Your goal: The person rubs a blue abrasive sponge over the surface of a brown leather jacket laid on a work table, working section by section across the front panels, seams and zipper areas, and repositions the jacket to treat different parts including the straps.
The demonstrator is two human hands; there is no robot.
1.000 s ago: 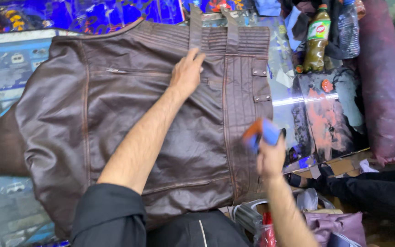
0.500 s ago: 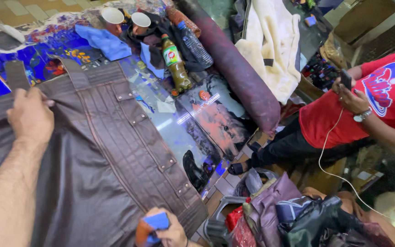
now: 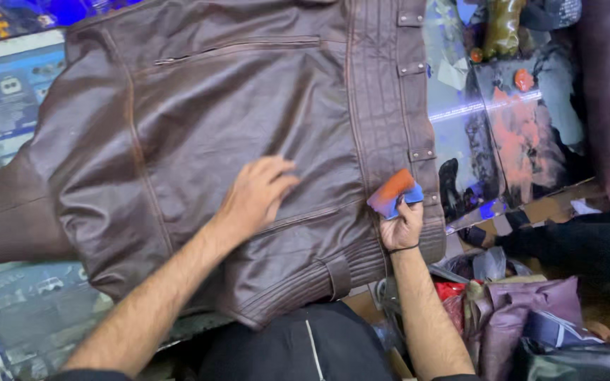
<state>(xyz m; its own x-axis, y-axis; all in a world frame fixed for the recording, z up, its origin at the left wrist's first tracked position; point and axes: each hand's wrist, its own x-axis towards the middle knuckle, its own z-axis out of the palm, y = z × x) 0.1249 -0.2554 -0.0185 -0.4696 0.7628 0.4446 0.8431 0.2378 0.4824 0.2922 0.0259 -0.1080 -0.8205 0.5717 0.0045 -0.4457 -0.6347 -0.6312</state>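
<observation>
Left hand (image 3: 259, 194): flat, fingers spread, palm down on the brown leather jacket (image 3: 199, 134), gripping nothing.
Right hand (image 3: 402, 224): clenched around a blue-and-orange sponge (image 3: 395, 192), at the jacket's snap-button edge.
Jacket: spread across a printed blue table (image 3: 1, 106).
Bottle (image 3: 504, 28): beyond the jacket, blurred.

The left hand (image 3: 255, 194) lies flat, palm down, fingers spread forward, its bare forearm stretched out. The right hand (image 3: 402, 224) is raised beside it, fingers curled closed in a grip, wrist bent up.
</observation>
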